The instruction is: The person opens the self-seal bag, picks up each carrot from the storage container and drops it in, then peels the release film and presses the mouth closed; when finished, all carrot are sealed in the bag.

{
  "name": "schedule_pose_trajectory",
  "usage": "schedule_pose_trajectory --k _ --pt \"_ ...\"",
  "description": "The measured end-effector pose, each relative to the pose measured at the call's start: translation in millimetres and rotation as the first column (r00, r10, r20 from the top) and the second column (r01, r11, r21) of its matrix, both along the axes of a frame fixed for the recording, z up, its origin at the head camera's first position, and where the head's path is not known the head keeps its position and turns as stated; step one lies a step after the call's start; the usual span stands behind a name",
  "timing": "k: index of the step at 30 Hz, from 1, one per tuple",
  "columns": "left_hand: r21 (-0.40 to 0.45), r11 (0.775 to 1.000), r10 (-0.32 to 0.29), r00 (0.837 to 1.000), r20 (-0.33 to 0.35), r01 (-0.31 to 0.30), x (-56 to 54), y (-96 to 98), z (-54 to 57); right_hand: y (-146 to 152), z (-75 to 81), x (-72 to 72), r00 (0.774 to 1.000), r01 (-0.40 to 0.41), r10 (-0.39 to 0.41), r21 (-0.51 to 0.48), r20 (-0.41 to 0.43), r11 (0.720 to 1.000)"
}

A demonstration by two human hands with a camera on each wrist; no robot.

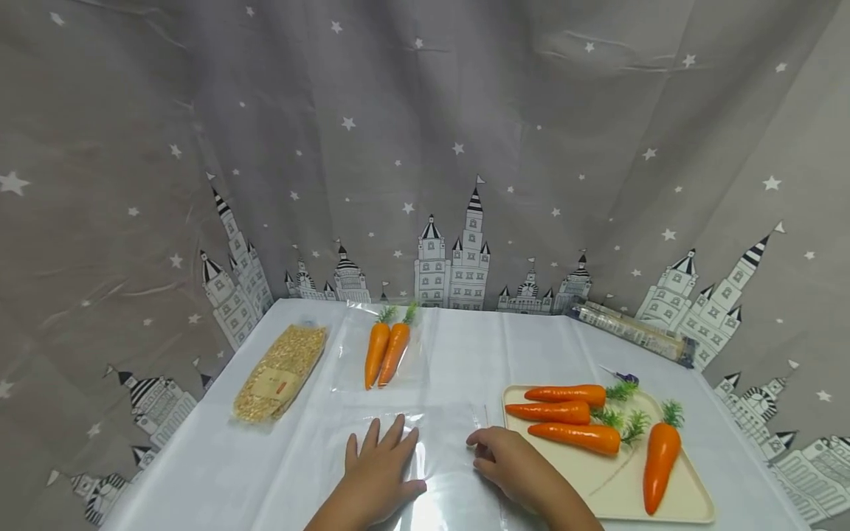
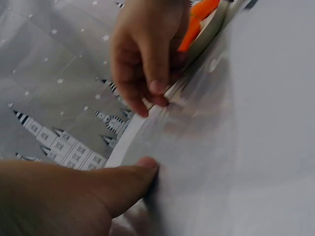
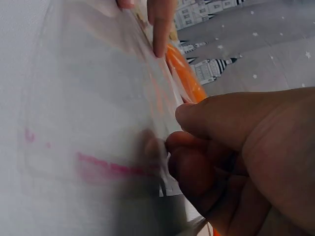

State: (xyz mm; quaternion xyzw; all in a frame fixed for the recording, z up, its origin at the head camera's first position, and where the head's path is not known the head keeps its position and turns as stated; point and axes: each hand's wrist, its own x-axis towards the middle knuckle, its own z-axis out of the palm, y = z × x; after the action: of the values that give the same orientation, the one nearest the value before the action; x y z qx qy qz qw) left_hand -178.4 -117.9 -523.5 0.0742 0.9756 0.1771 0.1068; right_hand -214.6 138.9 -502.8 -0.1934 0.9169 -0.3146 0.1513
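A clear, flat plastic bag (image 1: 448, 428) lies on the white table before me. Over it my left hand (image 1: 378, 476) rests with its fingers spread. At the bag's right side is my right hand (image 1: 514, 464), fingers loosely bent. The right wrist view has the right thumb (image 3: 197, 118) and forefinger apart beside the bag's edge, which bears a pink mark (image 3: 113, 167); whether a fingertip touches the film is hard to tell. Beyond the left hand, two carrots (image 1: 396, 352) with green tops lie in another clear bag (image 1: 418, 376).
On the right, a cream tray (image 1: 598, 483) bears several carrots (image 1: 574, 436). Behind it lies a small purple object (image 1: 626, 377) with a thin point. A long wrapped package (image 1: 634, 333) sits at the back right edge. A pack of pale grains or flakes (image 1: 285, 365) lies at left.
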Motion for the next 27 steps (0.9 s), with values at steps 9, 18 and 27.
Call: schedule_pose_trajectory --k 9,18,27 --pt "0.056 0.987 -0.150 0.987 -0.060 0.153 1.9 -12.5 -1.0 -1.1 -4.2 11.2 0.973 -0.082 0.120 0.193 -0.196 0.978" --pt "0.030 0.983 -0.180 0.982 -0.065 0.182 0.4 -12.5 -6.8 1.4 -5.1 12.1 0.954 -0.094 0.138 0.172 -0.265 0.981" --pt "0.065 0.973 -0.217 0.975 -0.040 0.219 1.0 -18.3 -7.8 2.2 -1.5 13.5 0.961 -0.048 0.100 0.201 -0.259 0.978"
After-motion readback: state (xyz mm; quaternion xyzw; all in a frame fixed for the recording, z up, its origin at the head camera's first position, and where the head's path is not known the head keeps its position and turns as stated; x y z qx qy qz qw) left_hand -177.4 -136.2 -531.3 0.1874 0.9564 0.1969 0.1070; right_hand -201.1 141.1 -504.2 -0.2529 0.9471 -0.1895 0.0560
